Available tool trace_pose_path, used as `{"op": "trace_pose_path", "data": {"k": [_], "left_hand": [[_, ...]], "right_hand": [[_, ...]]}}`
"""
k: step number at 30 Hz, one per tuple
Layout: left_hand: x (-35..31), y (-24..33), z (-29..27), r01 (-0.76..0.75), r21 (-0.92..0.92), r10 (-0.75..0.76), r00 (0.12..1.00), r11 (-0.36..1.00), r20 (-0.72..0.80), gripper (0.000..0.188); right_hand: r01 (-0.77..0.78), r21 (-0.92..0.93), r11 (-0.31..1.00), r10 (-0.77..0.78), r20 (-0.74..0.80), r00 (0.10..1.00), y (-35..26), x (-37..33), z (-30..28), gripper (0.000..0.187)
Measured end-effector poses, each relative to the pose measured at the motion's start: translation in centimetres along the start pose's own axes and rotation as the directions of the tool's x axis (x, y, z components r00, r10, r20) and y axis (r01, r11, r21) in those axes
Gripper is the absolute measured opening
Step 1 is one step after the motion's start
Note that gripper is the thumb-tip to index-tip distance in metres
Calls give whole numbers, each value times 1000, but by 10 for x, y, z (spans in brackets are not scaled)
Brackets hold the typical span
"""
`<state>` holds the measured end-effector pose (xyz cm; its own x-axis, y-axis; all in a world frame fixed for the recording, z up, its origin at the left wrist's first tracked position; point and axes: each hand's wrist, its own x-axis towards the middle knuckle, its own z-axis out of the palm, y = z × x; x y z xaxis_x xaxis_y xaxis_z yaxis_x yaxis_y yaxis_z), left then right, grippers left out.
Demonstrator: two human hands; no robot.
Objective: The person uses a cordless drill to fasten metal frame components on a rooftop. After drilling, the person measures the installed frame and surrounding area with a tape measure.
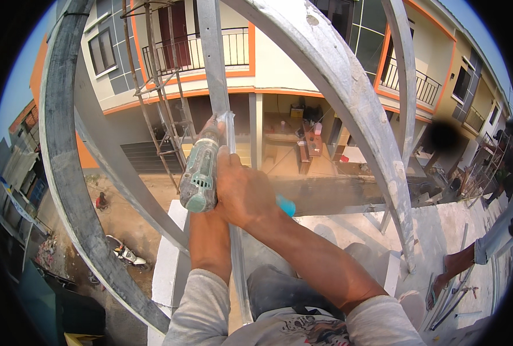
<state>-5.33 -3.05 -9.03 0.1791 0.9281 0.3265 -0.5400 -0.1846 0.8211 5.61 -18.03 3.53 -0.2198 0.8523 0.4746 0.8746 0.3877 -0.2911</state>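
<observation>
Hands (pixel 237 187) together at green drill (pixel 200 176), metal channel (pixel 231 140) alongside, curved beams (pixel 351 98) before houses (pixel 288 72)

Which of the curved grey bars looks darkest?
The leftmost curved bar, well left of the power tool: its broad face is blackish grey with a paler edge, while the other curved bars look lighter grey.

Drill (pixel 201 176) left of metal channel (pixel 239 277); motorcycle (pixel 129 255) lower left; building (pixel 273 69) behind.

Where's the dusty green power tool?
In the head view, the power tool is left of centre, beside the person's right hand, just left of the straight silver metal bar.
</observation>
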Motion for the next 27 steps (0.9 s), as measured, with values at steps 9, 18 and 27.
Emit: {"op": "trace_pose_path", "data": {"k": [9, 18, 27], "left_hand": [[-4, -9, -2, 10, -27, -11, 1000, 1000, -16, 52], [-5, -8, -8, 9, -32, -10, 999, 999, -32, 51], [-3, -6, -9, 9, -32, -10, 999, 999, -46, 51]], "right_hand": [[-9, 21, 1000, 11, -85, 996, 0, 2, 6, 56], [-16, -37, 999, 12, -91, 996, 0, 2, 9, 46], [-2, -23, 1000, 0, -99, 995, 2, 4, 11, 40]]}}
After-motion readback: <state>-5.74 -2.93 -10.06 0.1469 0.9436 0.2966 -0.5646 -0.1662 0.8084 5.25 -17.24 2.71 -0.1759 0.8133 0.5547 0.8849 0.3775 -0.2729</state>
